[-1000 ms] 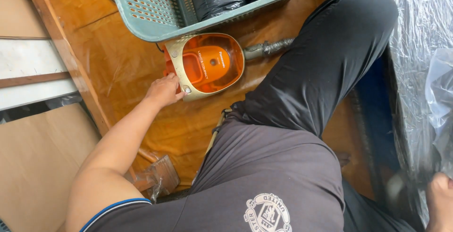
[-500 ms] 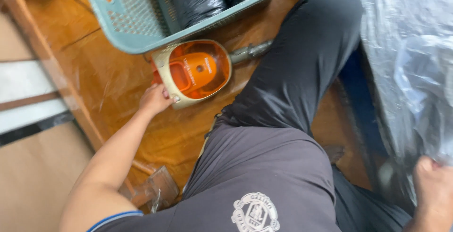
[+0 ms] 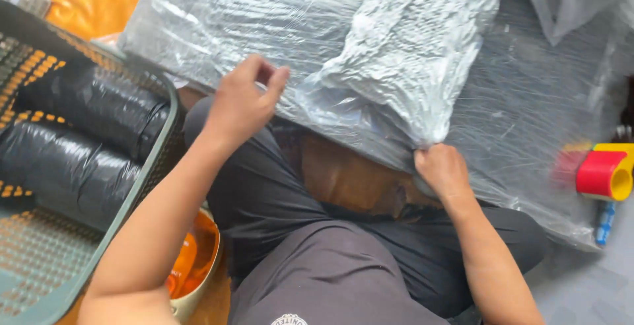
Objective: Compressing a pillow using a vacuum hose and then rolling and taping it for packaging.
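Note:
A large flat object wrapped in clear plastic film (image 3: 370, 47) lies in front of my knees. My left hand (image 3: 244, 100) rests at its near edge, fingers pinching at the film. My right hand (image 3: 442, 170) grips a bunched fold of the film at the lower edge. My legs in dark trousers (image 3: 264, 199) are folded below. The orange and cream vacuum cleaner (image 3: 195, 265) sits by my left forearm, partly hidden behind it.
A green perforated basket (image 3: 39, 259) at the left holds two black rolled bundles (image 3: 72, 140). A red and yellow plastic toy (image 3: 604, 173) lies at the right edge on grey flooring. Orange sheeting shows at the top left.
My view swung right from the vacuum cleaner to the wrapped object. My left hand left the vacuum cleaner and came up to the film. My right hand now clutches the film.

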